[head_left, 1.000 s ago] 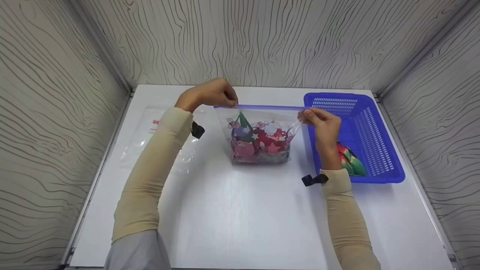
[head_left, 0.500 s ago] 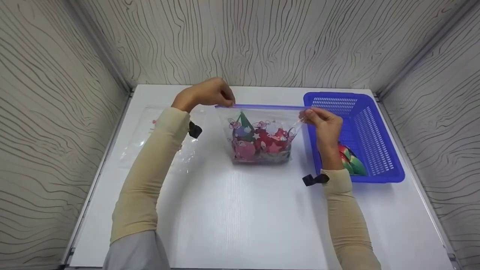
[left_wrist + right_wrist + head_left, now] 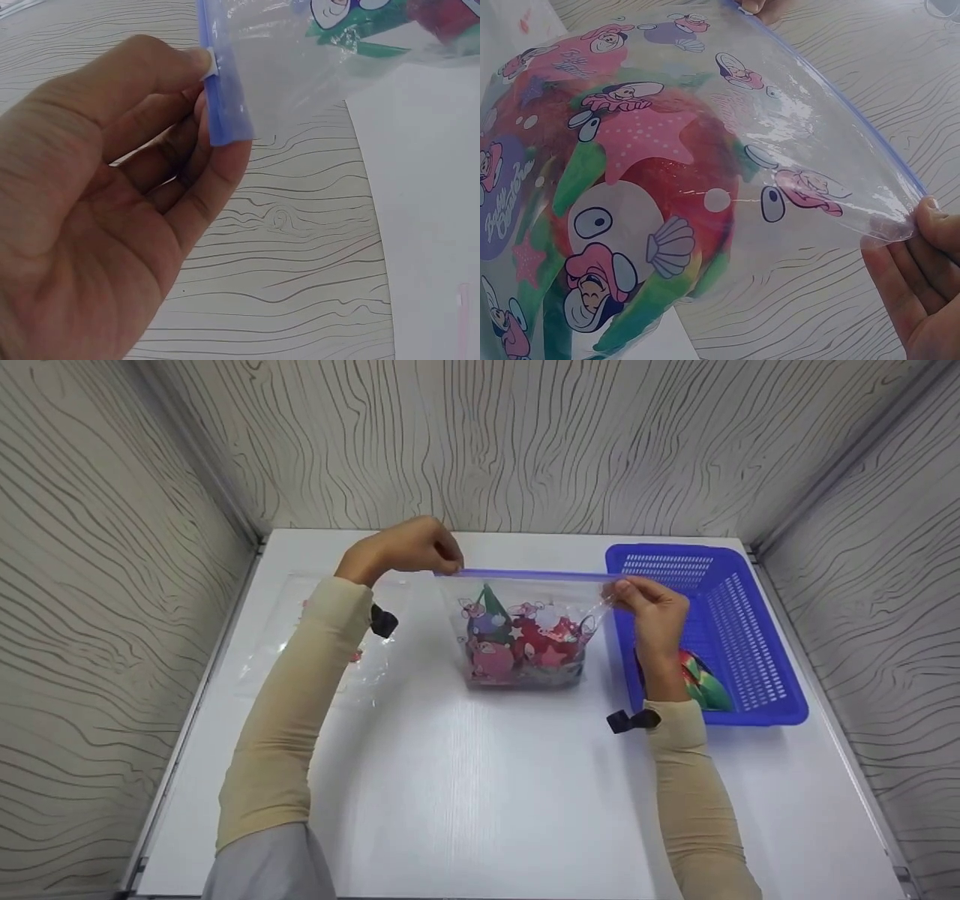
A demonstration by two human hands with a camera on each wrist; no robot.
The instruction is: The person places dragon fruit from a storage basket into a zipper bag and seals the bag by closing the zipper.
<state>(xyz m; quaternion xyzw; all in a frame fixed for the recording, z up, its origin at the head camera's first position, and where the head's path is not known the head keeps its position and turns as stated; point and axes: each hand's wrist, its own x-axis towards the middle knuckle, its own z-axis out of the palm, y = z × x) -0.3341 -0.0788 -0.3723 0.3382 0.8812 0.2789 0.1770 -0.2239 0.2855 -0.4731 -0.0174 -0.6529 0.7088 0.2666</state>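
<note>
A clear zip bag [image 3: 525,637] printed with pink shells and stars stands upright on the white table, with red and green contents showing through. My left hand [image 3: 409,547] pinches the bag's blue zip strip near its left end. In the left wrist view the thumb presses on a small white slider [image 3: 211,64] on that strip. At the other top corner my right hand [image 3: 654,611] pinches the bag between thumb and fingers. The right wrist view shows the strip [image 3: 840,105] stretched straight between both hands. What exactly the contents are is blurred by the print.
A blue plastic basket [image 3: 759,645] stands at the right with a red and green shiny item [image 3: 703,686] in it, partly behind the right wrist. Flat clear bags [image 3: 270,622] lie at the left, partly under the left forearm. Wood-patterned walls [image 3: 517,442] enclose the table.
My left hand has slid a little to the left along the zip strip, towards its end. The bag and my right hand have shifted slightly to the right.
</note>
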